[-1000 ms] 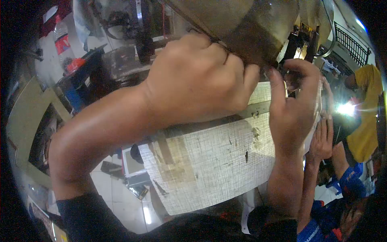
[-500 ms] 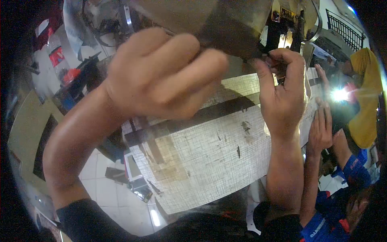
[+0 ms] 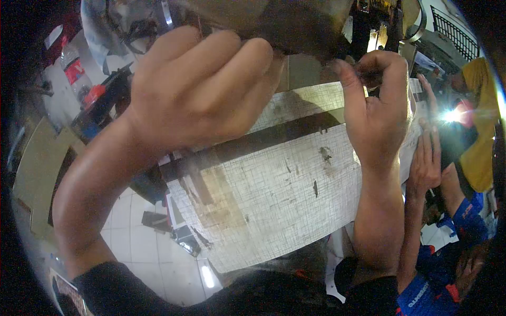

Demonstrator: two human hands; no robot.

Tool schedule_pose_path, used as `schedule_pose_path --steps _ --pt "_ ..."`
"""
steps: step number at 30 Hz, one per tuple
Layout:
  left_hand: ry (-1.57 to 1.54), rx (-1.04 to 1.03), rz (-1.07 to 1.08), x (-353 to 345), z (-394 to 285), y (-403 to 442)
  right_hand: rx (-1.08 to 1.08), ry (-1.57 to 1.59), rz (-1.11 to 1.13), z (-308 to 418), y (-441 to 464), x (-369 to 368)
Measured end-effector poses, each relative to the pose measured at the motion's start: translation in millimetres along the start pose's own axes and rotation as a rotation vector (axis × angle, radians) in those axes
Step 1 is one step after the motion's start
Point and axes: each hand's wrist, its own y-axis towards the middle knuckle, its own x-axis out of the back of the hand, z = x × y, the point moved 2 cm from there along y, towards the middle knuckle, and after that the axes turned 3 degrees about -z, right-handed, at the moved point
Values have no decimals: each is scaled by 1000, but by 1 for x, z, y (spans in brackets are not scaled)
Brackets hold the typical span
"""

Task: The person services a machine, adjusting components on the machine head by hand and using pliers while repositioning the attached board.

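My left hand [image 3: 200, 92] is raised in front of a large brown-grey body [image 3: 263, 23], which looks like part of a machine. Its fingers are curled closed, and whatever they may hold is hidden behind the knuckles. To the right, my right hand [image 3: 379, 108] has thumb and forefinger bent toward each other beside the dark metal parts [image 3: 371, 39] at the body's right end. Anything between those fingertips is too dark and small to name. Beneath both hands lies a worn white worktop [image 3: 274, 195] with a crosshatched pattern, a dark stripe and scuff marks.
At the right, a co-worker's hand [image 3: 426, 158] rests by the worktop's edge, near a blue sleeve [image 3: 469, 213]. A bright light [image 3: 452, 116] shines beside a yellow cloth [image 3: 477, 137]. A plastic bottle with a red label [image 3: 74, 71] stands at the upper left.
My left hand has shifted a little left and up, its fingers still curled. My right hand has moved slightly right and up in the view, its pinch much the same.
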Motion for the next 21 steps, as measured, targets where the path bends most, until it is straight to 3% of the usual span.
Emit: schedule_pose_path --steps 11,13,14,15,17,18,20,21 --pt "-92 198 140 2 -24 14 -53 12 -3 0 2 1" --pt "-534 578 336 5 -34 16 -93 26 16 -1 1 0" --pt "-962 839 351 9 -39 19 -92 37 16 -1 2 1" --pt "-1383 1284 462 10 -53 20 -92 18 19 -1 4 1" --pt "-1604 1565 271 8 -56 31 -100 33 47 1 0 -1" --pt "-1591 1585 264 3 -56 33 -99 35 37 0 0 -2" --pt "-1804 1914 -48 -8 -59 31 -54 33 18 -1 1 -4" --pt "-1794 1945 -53 -8 -61 31 -55 48 40 3 1 -3"
